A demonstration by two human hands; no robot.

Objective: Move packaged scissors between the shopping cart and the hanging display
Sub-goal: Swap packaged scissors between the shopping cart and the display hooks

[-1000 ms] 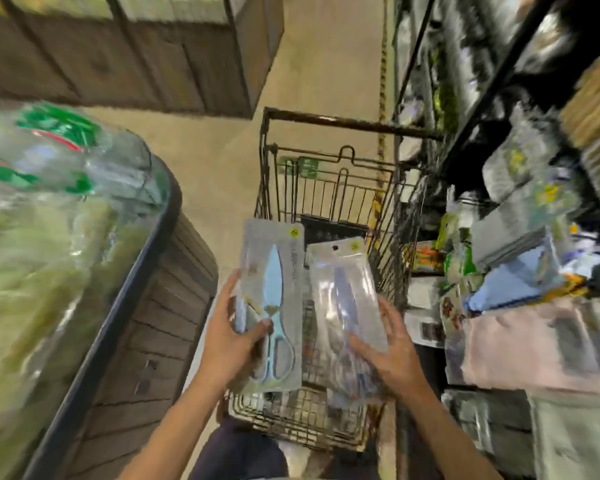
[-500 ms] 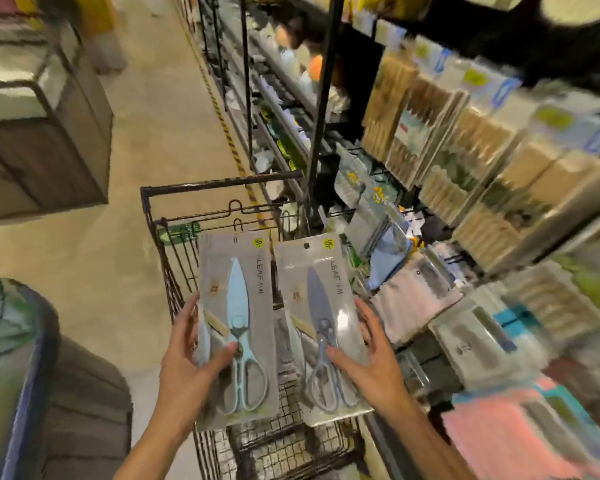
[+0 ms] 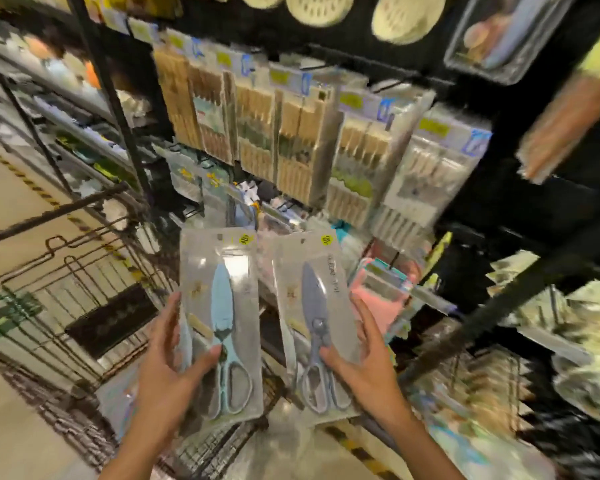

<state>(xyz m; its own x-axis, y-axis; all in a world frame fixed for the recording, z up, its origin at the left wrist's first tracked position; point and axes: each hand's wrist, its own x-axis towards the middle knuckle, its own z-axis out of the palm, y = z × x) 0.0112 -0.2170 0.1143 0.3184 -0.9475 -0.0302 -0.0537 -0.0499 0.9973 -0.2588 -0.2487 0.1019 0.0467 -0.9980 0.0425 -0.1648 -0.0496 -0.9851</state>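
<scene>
- The cart (image 3: 70, 299), a dark wire basket, stands at the left, its handle bar running across above the basket; a green tag hangs on its near wires.
- The left hand (image 3: 167, 382) grips the blue scissors pack (image 3: 222, 323) by its lower left edge: thumb across the front near the pivot, fingers up the pack's left side and behind it.
- That pack stands upright over the cart's right end, blade tip up, a yellow sticker at its top right corner.
- The grey scissors pack (image 3: 314, 327) is just beside it to the right, not touching, tilted slightly left, also with a yellow sticker on top.
- The right hand (image 3: 368, 368) holds this pack at the lower right: thumb on the front by the handles, fingers spread up along the right edge.
- Behind both packs hangs the display (image 3: 291, 133), rows of tan and clear packets on hooks with yellow and blue labels; the picture is blurred there.
- Pink packets (image 3: 378, 299) lie on a lower shelf right of the grey pack.
- Pale round items (image 3: 402, 15) hang at the top.
</scene>
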